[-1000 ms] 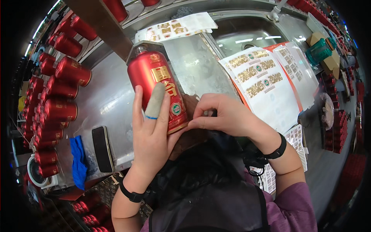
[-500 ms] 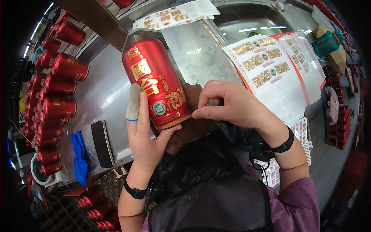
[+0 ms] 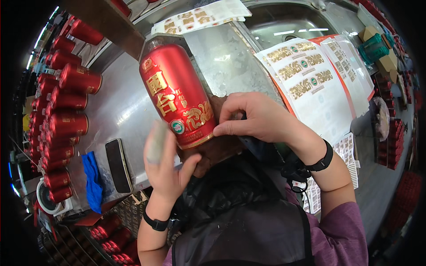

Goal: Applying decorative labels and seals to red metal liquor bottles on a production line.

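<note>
A red bottle (image 3: 177, 84) with raised gold characters, gold dragon ornament and a round green-and-white emblem lies tilted, its clear neck at the far end, on a dark brown rest (image 3: 217, 148). My left hand (image 3: 166, 164) is just off the bottle's lower left side, fingers spread and partly smeared; a pale finger cot covers one finger. My right hand (image 3: 257, 117) is at the lower right of the bottle, fingers curled and thumb tip against its base edge. Whatever those fingers pinch, if anything, is hidden.
Red bottles (image 3: 80, 80) crowd the left side. A phone (image 3: 118, 166) and blue cloth (image 3: 92, 181) lie on the metal table. Sheets of gold stickers (image 3: 301, 71) lie at right, more sheets (image 3: 202, 17) at the back beside a sink (image 3: 288, 22). A brown beam (image 3: 100, 22) reaches in.
My left hand has let go of the bottle and drawn down and away from it. The bottle has rolled slightly leftward. My right hand has shifted a little left to its base edge.
</note>
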{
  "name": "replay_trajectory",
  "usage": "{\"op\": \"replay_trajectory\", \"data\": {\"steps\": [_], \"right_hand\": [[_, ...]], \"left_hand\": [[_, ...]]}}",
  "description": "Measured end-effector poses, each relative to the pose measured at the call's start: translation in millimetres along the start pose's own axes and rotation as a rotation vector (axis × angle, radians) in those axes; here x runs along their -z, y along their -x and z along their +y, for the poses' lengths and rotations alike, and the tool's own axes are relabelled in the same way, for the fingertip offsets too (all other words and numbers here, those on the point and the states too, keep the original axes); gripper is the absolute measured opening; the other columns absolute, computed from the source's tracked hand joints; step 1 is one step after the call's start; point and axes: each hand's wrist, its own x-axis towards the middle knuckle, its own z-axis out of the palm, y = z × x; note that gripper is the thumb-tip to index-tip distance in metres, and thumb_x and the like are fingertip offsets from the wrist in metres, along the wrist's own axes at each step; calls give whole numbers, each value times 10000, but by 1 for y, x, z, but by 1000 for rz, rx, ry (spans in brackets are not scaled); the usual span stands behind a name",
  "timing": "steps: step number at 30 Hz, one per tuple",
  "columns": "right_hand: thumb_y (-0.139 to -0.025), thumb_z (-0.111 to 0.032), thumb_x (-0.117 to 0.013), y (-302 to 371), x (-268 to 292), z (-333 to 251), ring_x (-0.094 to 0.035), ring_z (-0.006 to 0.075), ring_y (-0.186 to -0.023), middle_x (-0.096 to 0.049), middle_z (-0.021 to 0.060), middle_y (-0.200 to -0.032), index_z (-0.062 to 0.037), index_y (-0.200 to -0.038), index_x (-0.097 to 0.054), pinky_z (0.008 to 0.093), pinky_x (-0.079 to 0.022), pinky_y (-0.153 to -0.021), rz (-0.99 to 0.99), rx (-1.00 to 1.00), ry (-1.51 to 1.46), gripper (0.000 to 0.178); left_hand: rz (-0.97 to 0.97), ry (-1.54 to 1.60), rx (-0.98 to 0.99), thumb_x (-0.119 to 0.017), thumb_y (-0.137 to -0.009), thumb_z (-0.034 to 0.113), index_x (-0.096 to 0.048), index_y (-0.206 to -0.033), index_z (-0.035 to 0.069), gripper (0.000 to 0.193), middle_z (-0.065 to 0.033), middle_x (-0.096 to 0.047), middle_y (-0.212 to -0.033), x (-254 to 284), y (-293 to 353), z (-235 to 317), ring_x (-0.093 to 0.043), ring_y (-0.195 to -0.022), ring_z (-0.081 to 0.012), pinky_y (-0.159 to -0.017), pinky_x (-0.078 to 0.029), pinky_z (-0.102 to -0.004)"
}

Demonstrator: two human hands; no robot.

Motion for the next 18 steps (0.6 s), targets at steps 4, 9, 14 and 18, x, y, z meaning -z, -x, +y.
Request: {"op": "replay_trajectory", "data": {"steps": [4,9,14,18], "right_hand": [[-829,-277,-792,-2,1,-2,-559,150,-753,-603,45,-809,-46,-848,-698,291,-439,-680,-43,-6,-12,250],[-836,-285,-784,0,-1,2,-564,161,-752,-606,49,-815,-46,-854,-698,301,-445,-689,-19,59,-28,254],[-837,-292,-776,0,-1,-2,-571,198,-755,-596,70,-801,-45,-844,-701,318,-447,-696,-15,46,-3,257],[-834,-291,-778,1,-4,2,-572,205,-764,-591,74,-795,-47,-836,-703,319,-444,-696,13,66,-14,256]], "left_hand": [[-45,-149,-468,-800,-761,152,-716,-1098,12,375,-150,-688,-1121,11,0,3,-616,-1136,-319,-867,-563,-369],[-29,-223,-670,-777,-729,108,-768,-1026,108,297,-26,-699,-1146,2,-21,12,-587,-1092,-239,-813,-547,-317],[-56,-220,-688,-776,-721,105,-769,-1034,129,313,-16,-704,-1125,8,-22,8,-580,-1084,-238,-802,-543,-322],[-64,-252,-625,-757,-726,77,-779,-983,128,263,-26,-702,-1121,18,-18,12,-596,-1075,-228,-805,-591,-317]]}}
